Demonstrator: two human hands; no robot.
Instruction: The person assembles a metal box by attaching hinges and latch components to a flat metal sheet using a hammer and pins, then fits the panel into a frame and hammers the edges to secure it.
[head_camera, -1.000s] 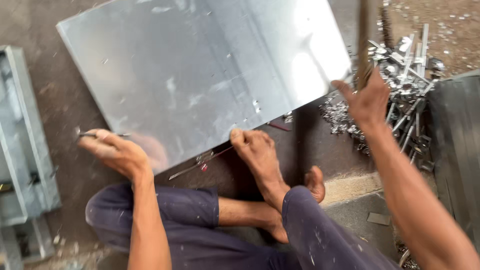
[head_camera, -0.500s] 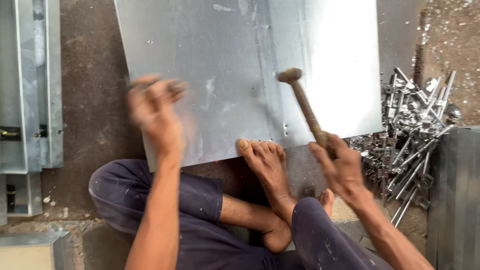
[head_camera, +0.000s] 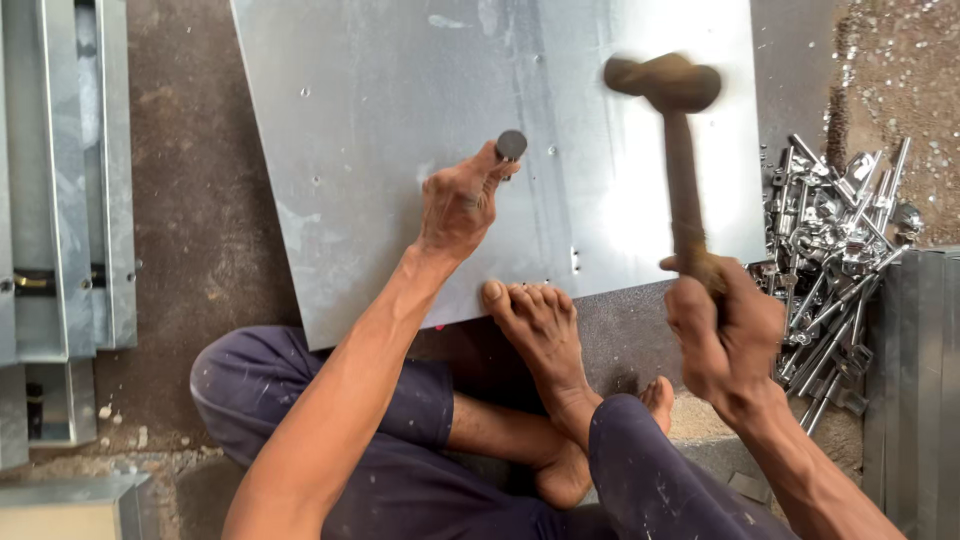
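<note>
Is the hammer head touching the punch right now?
No. The hammer in the right hand is raised, apart from the punch the left hand holds.

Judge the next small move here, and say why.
Probably bring the hammer down onto the punch. The right hand holds the hammer raised and blurred, while the left hand steadies the punch upright on the metal sheet, which a foot pins.

Bright daylight, sheet glare, blurred hammer (head_camera: 672, 120)
</note>
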